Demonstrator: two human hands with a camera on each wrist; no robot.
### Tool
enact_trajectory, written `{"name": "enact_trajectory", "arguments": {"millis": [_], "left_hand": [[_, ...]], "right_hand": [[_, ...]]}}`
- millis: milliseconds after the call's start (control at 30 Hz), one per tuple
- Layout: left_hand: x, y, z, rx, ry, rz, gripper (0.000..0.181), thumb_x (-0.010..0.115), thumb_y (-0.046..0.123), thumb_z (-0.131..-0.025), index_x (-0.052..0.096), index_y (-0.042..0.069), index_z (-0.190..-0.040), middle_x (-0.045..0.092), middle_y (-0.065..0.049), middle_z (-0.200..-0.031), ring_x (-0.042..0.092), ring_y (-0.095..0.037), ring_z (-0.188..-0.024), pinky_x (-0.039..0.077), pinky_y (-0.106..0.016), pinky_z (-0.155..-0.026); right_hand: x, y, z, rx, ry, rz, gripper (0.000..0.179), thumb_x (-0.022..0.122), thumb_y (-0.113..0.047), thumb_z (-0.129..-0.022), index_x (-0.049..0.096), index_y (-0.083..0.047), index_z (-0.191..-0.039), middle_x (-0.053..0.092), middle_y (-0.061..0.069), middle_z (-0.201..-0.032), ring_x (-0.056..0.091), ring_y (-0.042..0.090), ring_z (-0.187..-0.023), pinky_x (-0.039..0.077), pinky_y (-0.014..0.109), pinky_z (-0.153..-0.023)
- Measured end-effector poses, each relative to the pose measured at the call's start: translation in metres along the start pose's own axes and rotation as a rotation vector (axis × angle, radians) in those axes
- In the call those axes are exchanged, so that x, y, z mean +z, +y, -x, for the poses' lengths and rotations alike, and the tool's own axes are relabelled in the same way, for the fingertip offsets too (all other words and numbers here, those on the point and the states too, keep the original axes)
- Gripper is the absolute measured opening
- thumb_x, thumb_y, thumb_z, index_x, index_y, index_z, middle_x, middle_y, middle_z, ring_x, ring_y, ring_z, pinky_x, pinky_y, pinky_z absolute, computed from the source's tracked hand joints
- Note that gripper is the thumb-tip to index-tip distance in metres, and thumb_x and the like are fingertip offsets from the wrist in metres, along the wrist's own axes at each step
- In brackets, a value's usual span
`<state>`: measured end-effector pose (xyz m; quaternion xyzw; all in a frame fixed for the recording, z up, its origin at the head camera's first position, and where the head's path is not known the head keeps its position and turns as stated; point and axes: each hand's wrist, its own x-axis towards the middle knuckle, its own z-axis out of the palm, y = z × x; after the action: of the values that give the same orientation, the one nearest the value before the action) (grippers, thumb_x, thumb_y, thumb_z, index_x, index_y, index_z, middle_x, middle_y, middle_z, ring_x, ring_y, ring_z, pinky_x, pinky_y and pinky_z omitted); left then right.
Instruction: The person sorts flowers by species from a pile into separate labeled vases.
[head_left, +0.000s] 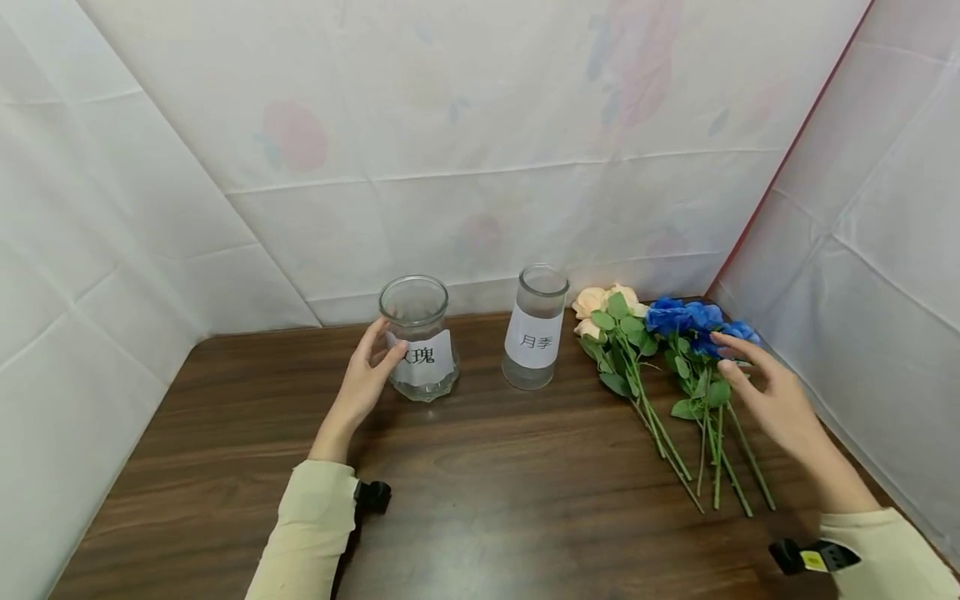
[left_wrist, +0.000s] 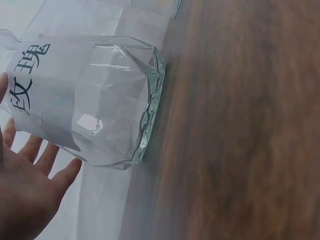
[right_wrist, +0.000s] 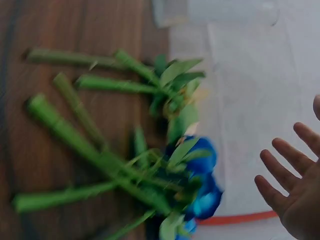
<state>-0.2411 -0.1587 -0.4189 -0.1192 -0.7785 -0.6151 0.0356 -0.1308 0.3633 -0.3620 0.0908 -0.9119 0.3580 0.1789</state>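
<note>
Your left hand (head_left: 363, 379), spread, is touching the clear, faceted glass jar (head_left: 427, 346) on the dark wooden table (head_left: 465, 475); your right hand (head_left: 776, 400), also spread, is hovering by the blue-petalled, green-stemmed flowers (head_left: 697, 321). One-sided pushing could be tipping the jar; crossed stems (head_left: 717, 471) could be snagging.

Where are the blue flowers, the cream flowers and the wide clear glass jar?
Blue flowers (head_left: 684, 318), head view: on petals.
Cream flowers (head_left: 590, 302), head view: on petals.
Wide clear glass jar (left_wrist: 105, 102), left wrist view: on bare glass.

Wood-grain table (head_left: 465, 462): wide glass jar (head_left: 426, 367), narrower vase (head_left: 534, 335) upright; cream flowers (head_left: 592, 302), blue flowers (head_left: 681, 317).
</note>
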Motion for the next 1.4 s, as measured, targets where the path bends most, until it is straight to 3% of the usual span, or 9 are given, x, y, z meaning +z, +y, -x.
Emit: {"name": "enact_trajectory", "arguments": {"millis": [67, 133, 233, 367, 467, 633, 900, 1100, 1400], "left_hand": [[0.001, 0.000, 0.000, -0.002, 0.008, 0.004, 0.067, 0.054, 0.027, -0.103, 0.021, 0.006, -0.157, 0.024, -0.021, -0.158, 0.026, -0.037, -0.143, 0.024, -0.051, -0.116], [0.003, 0.001, 0.000, -0.006, 0.012, 0.006, 0.067, 0.054, 0.028, -0.103, 0.021, 0.006, -0.157, 0.024, -0.021, -0.158, 0.026, -0.037, -0.143, 0.024, -0.052, -0.116], [0.004, 0.001, 0.001, -0.012, 0.021, 0.004, 0.067, 0.055, 0.027, -0.103, 0.022, 0.006, -0.157, 0.025, -0.020, -0.158, 0.027, -0.037, -0.142, 0.025, -0.052, -0.116], [0.004, 0.002, 0.000, -0.009, 0.032, 0.004, 0.066, 0.056, 0.026, -0.103, 0.024, 0.005, -0.157, 0.026, -0.021, -0.157, 0.028, -0.038, -0.142, 0.025, -0.051, -0.116], [0.004, 0.002, 0.000, 0.000, 0.036, 0.009, 0.065, 0.056, 0.025, -0.103, 0.024, 0.004, -0.156, 0.026, -0.022, -0.157, 0.028, -0.038, -0.142, 0.025, -0.052, -0.116], [0.004, 0.002, 0.000, 0.010, 0.039, 0.015, 0.065, 0.056, 0.025, -0.103, 0.026, 0.004, -0.156, 0.028, -0.022, -0.156, 0.030, -0.038, -0.141, 0.025, -0.052, -0.116], [0.003, 0.001, -0.002, 0.002, 0.040, 0.036, 0.059, 0.056, 0.024, -0.103, 0.031, 0.009, -0.154, 0.035, -0.017, -0.152, 0.035, -0.032, -0.137, 0.026, -0.049, -0.116], [0.004, 0.004, -0.001, 0.002, 0.049, 0.046, 0.058, 0.058, 0.024, -0.102, 0.035, 0.011, -0.153, 0.038, -0.016, -0.149, 0.037, -0.030, -0.134, 0.028, -0.048, -0.114], [0.004, 0.006, -0.002, -0.011, 0.043, 0.034, 0.062, 0.058, 0.026, -0.102, 0.031, 0.009, -0.155, 0.035, -0.016, -0.153, 0.034, -0.033, -0.137, 0.028, -0.049, -0.114]], "right_hand": [[-0.002, 0.011, 0.003, 0.010, 0.032, -0.039, 0.042, 0.055, -0.012, -0.103, 0.053, -0.013, -0.144, 0.056, -0.013, -0.134, 0.053, -0.011, -0.100, 0.045, 0.012, -0.073], [-0.002, 0.020, 0.006, 0.034, 0.060, -0.077, 0.039, 0.057, -0.012, -0.102, 0.056, -0.009, -0.141, 0.058, -0.022, -0.126, 0.054, -0.013, -0.100, 0.042, 0.006, -0.078], [0.001, 0.032, 0.008, 0.096, 0.097, -0.090, 0.037, 0.061, -0.016, -0.100, 0.059, -0.003, -0.136, 0.060, -0.028, -0.113, 0.056, -0.012, -0.098, 0.043, 0.005, -0.076], [0.008, 0.044, 0.011, 0.246, 0.114, -0.068, 0.042, 0.063, -0.027, -0.099, 0.061, 0.001, -0.131, 0.057, -0.033, -0.100, 0.056, -0.011, -0.086, 0.046, 0.010, -0.067], [0.013, 0.050, 0.012, 0.370, 0.078, -0.060, 0.051, 0.062, -0.036, -0.099, 0.060, 0.002, -0.132, 0.059, -0.028, -0.097, 0.058, -0.009, -0.079, 0.050, 0.014, -0.063], [0.021, 0.060, 0.010, 0.488, 0.060, -0.045, 0.055, 0.060, -0.040, -0.099, 0.061, 0.004, -0.131, 0.071, -0.004, -0.094, 0.061, -0.004, -0.073, 0.053, 0.019, -0.060], [0.031, 0.069, 0.005, 0.510, 0.006, 0.061, 0.053, 0.060, -0.038, -0.099, 0.064, 0.009, -0.125, 0.072, 0.020, -0.093, 0.065, 0.011, -0.067, 0.050, 0.029, -0.053], [0.036, 0.070, -0.003, 0.540, -0.030, 0.108, 0.053, 0.062, -0.039, -0.098, 0.066, 0.007, -0.123, 0.073, 0.017, -0.087, 0.063, 0.016, -0.068, 0.046, 0.032, -0.053], [0.035, 0.072, -0.010, 0.543, -0.037, 0.129, 0.046, 0.062, -0.032, -0.098, 0.067, 0.009, -0.119, 0.073, 0.016, -0.086, 0.062, 0.012, -0.066, 0.047, 0.030, -0.055]]}}
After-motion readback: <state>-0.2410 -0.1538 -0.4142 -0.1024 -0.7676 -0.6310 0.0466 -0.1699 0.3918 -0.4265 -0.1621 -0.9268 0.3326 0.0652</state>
